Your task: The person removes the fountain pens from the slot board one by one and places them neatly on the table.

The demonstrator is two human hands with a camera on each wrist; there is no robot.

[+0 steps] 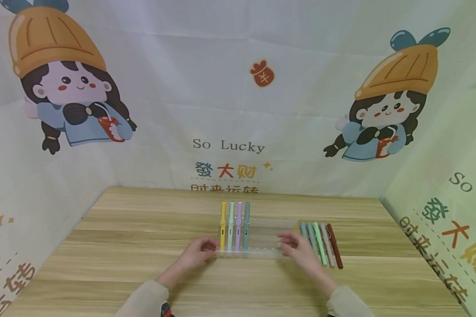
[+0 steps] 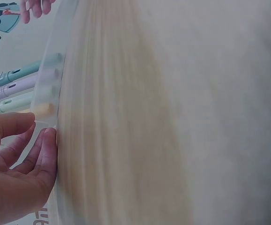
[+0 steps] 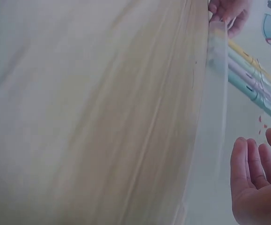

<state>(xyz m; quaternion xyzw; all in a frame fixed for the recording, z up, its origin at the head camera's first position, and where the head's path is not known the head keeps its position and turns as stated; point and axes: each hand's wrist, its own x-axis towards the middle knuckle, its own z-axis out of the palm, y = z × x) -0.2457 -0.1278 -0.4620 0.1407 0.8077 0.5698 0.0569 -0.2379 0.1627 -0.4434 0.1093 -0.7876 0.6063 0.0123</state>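
A clear plastic pen rack (image 1: 258, 254) with a scalloped edge sits on the wooden table. Four-coloured in a row at its left part are several capped pens: a yellow pen (image 1: 223, 226), a mint pen (image 1: 231, 226), a lilac pen (image 1: 239, 226) and a teal pen (image 1: 247, 226). At the rack's front left corner, my left hand (image 1: 201, 252) pinches the edge between thumb and fingers, as the left wrist view shows close up. My right hand (image 1: 297, 248) hovers by the rack's right end, its fingers (image 3: 240, 164) extended and thumb apart, holding nothing.
Right of the rack, several loose capped pens lie side by side, among them a bright green pen (image 1: 319, 244), a grey pen (image 1: 327, 245) and a dark red pen (image 1: 335, 246). A printed cloth (image 1: 174, 88) hangs behind the table (image 1: 143, 229) and along its sides.
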